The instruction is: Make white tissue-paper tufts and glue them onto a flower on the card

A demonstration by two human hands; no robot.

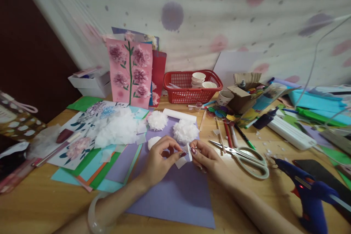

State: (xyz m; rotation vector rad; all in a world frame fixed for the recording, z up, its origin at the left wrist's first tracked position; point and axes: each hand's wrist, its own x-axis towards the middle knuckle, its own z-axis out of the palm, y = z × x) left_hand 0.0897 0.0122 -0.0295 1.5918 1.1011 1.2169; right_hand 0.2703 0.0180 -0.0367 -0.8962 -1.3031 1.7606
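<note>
Over a purple sheet (pixel 175 197), my two hands meet at a small white paper piece (pixel 189 153). My right hand (pixel 207 155) pinches the folded upright part between thumb and index finger. The thumb and index finger of my left hand (pixel 163 157) close on its other side, where a square white corner hangs below. Just beyond my fingers sits a fluffy white paper flower (pixel 185 131), with a second white flower (pixel 157 120) farther left. A round white piece (pixel 153 142) is partly hidden by my left hand.
Scissors (pixel 244 157) and a blue glue gun (pixel 304 186) with a red light lie on the right. At left, a white tissue pile (pixel 117 126) covers coloured sheets. A red basket (pixel 193 87) holding cups and a pink flower picture (pixel 131 73) stand behind.
</note>
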